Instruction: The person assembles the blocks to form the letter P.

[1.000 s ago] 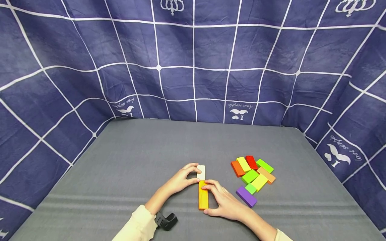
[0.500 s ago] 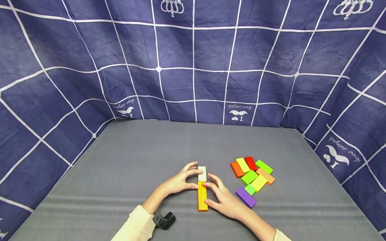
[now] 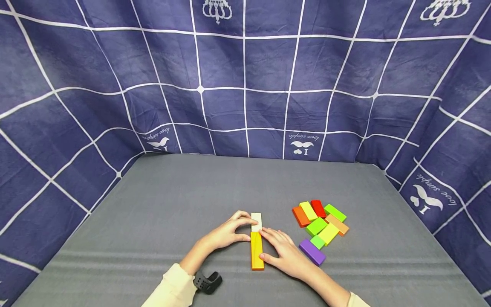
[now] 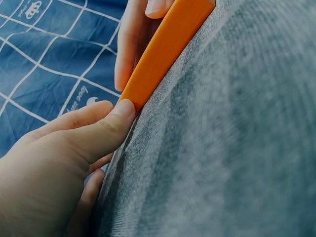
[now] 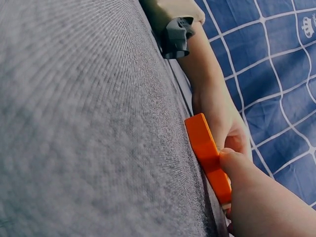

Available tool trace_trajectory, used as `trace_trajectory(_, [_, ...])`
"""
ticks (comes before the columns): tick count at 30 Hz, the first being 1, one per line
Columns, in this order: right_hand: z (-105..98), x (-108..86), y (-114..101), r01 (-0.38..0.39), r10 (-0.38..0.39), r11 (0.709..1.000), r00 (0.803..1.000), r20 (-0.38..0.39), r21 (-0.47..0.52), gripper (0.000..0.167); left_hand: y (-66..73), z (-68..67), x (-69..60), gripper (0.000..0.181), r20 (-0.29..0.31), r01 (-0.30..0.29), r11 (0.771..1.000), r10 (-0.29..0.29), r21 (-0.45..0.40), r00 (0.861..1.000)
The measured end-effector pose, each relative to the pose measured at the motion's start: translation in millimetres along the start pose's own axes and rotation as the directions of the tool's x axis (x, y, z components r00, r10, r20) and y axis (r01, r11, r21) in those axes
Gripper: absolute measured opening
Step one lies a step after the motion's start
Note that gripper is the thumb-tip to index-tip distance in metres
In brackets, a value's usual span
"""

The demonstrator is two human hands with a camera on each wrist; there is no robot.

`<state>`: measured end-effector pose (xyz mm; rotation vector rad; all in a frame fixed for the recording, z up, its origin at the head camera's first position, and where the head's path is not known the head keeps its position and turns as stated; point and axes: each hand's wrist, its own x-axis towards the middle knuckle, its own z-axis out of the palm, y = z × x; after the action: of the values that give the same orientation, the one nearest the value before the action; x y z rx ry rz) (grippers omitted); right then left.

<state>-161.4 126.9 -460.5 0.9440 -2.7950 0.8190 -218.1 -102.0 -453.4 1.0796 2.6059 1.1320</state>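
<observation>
A long yellow-orange block (image 3: 257,250) lies flat on the grey cloth, its far end meeting a shorter white block (image 3: 256,217) in one line. From the left, my left hand (image 3: 228,232) reaches over; its index finger rests on the white block and its thumb touches the left side near the joint. My right hand (image 3: 284,253) lies along the right side, fingertips near the joint and thumb against the orange block's side. In the left wrist view, the left thumb (image 4: 116,121) touches the end of the orange block (image 4: 168,49); the white block is hidden there.
To the right lies a loose group of coloured blocks, among them a purple block (image 3: 312,251), a red block (image 3: 318,208) and an orange-red block (image 3: 301,216). A black band (image 3: 208,282) is on the left wrist. A blue gridded curtain (image 3: 245,106) stands behind the table.
My right fingers have come off the top of the orange block and now lie along its right side. The right thumb has moved from the near end to the side. The blocks stay in line.
</observation>
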Motion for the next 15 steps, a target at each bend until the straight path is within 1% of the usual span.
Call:
trace_trajectory(4, [1.0,-0.8,-0.2,-0.006,0.007,1.000,1.000,0.006,-0.013,0.058,0.7,2.8,-2.4,0.040,-0.001,-0.013,1.000,0.013,0.021,1.000])
trace_trajectory(8, [1.3,-0.1,-0.4,-0.002,0.002,1.000,1.000,-0.008,-0.025,0.057,3.2,3.7,-2.4,0.037,-0.019,-0.018,0.999,0.018,0.039,1.000])
trace_trajectory(13, [1.8,0.2,0.4,0.000,-0.002,0.999,0.999,-0.047,-0.054,0.055,7.5,4.1,-0.1,0.036,-0.026,-0.040,0.998,0.041,0.040,0.999])
trace_trajectory(15, [2.2,0.0,0.7,-0.007,0.003,0.998,0.998,-0.065,-0.058,0.055,8.3,4.5,0.3,0.035,-0.026,-0.039,0.999,0.039,0.034,0.999])
